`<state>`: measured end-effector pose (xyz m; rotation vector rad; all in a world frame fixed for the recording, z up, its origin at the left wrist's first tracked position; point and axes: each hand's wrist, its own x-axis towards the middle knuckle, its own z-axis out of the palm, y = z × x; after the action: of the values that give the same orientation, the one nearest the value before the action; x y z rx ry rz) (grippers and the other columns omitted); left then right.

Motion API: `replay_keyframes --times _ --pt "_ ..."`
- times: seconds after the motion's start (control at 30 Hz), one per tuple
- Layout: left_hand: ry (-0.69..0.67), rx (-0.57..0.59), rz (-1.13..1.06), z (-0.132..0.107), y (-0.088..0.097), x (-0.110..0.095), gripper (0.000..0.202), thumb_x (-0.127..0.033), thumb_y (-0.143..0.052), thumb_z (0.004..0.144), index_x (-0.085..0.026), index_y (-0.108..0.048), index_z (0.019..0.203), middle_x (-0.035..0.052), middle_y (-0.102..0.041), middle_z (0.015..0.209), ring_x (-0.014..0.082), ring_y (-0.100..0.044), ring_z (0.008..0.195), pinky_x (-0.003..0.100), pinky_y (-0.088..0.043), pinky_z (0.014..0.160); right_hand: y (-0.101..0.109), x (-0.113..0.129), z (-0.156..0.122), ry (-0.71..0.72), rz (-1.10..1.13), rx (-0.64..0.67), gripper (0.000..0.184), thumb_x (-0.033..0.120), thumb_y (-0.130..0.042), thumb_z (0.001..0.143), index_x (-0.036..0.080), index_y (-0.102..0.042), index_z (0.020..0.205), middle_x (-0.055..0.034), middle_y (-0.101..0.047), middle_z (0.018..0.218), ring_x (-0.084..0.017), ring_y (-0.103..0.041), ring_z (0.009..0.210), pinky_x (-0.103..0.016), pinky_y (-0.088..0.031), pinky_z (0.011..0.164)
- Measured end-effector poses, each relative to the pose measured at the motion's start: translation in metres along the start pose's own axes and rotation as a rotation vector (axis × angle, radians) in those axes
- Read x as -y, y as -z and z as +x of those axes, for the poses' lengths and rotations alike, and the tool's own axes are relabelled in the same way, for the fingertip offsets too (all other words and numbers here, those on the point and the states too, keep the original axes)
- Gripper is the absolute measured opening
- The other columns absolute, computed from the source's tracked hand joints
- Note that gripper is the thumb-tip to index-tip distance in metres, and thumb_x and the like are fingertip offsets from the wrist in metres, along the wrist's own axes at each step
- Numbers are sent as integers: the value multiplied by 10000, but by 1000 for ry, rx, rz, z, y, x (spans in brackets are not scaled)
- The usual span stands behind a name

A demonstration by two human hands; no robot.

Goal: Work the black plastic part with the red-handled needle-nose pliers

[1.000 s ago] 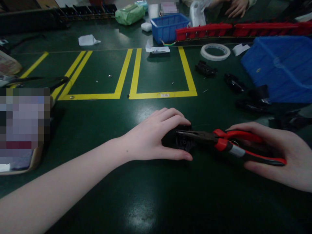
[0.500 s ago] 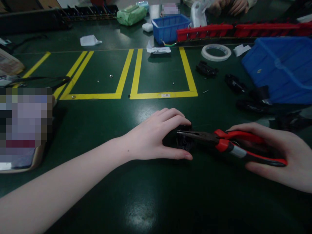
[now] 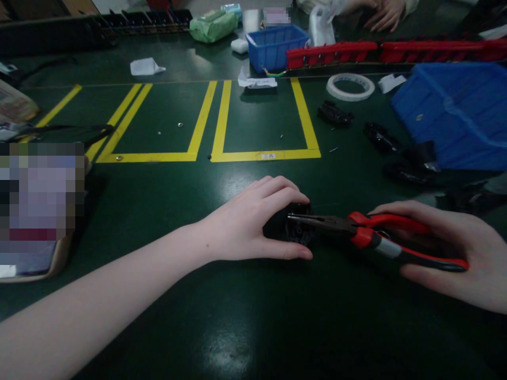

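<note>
My left hand (image 3: 269, 219) grips a small black plastic part (image 3: 300, 232) on the dark green table, thumb on the near side and fingers on the far side. Long-nose pliers (image 3: 372, 237) with red and black handles are held in my right hand (image 3: 455, 248), fingers round the grips. Their jaws lie over the black part, and a small shiny metal tip shows at the nose. Whether the jaws pinch a piece of the part is too small to tell. My left palm hides some of the part.
Several black parts (image 3: 382, 138) lie at the right, by a tilted blue bin (image 3: 455, 116) and a tape roll (image 3: 350, 87). Yellow tape (image 3: 265, 155) marks the table. Further back are a blue basket (image 3: 277, 47), red racks (image 3: 332, 54) and another person's hands (image 3: 384, 13). A phone (image 3: 43, 211) stands left.
My hands, the black part and the pliers stay almost still. At the back, the other person's hands have shifted slightly. The view has moved a little.
</note>
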<state>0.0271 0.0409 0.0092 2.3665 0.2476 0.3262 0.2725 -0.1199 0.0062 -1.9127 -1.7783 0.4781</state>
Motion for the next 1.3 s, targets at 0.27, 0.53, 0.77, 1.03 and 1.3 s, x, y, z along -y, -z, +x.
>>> replay_keyframes --times 0.27,0.53,0.77,1.03,1.3 --pt "-7 -11 8 0 -1 1 534 -451 -705 789 -162 -529 1202 89 -555 1187 241 -514 1109 374 -464 931 0 -3 -1 -8 0 -10 571 732 -521 724 302 -576 1096 -28 -680 1003 -247 -678 825 -352 -567 678" --pt "-12 0 46 -1 -1 1 529 -464 -705 785 -167 -537 1189 95 -555 1191 244 -507 1117 377 -452 938 1 -4 -1 -12 1 -5 574 734 -530 713 314 -574 1102 -20 -679 999 -245 -677 820 -352 -567 676" --pt "-8 3 54 0 -2 1 511 -468 -698 790 -184 -534 1182 88 -556 1186 246 -509 1105 383 -455 927 1 -3 -1 2 -23 21 544 720 -526 732 333 -551 1114 -1 -676 1014 -227 -675 830 -341 -558 682" --pt "8 28 99 -1 0 0 491 -463 -686 800 -193 -529 1180 89 -548 1202 259 -503 1111 403 -446 924 1 -6 -2 22 -94 14 564 723 -536 721 342 -544 1136 2 -673 1053 -221 -668 884 -329 -550 685" --pt "31 36 123 0 0 0 553 -463 -683 801 -166 -494 1228 95 -534 1231 259 -497 1123 400 -442 941 6 -22 2 151 -130 0 583 569 -670 667 322 -554 1182 -18 -683 1064 -244 -673 864 -316 -555 595"
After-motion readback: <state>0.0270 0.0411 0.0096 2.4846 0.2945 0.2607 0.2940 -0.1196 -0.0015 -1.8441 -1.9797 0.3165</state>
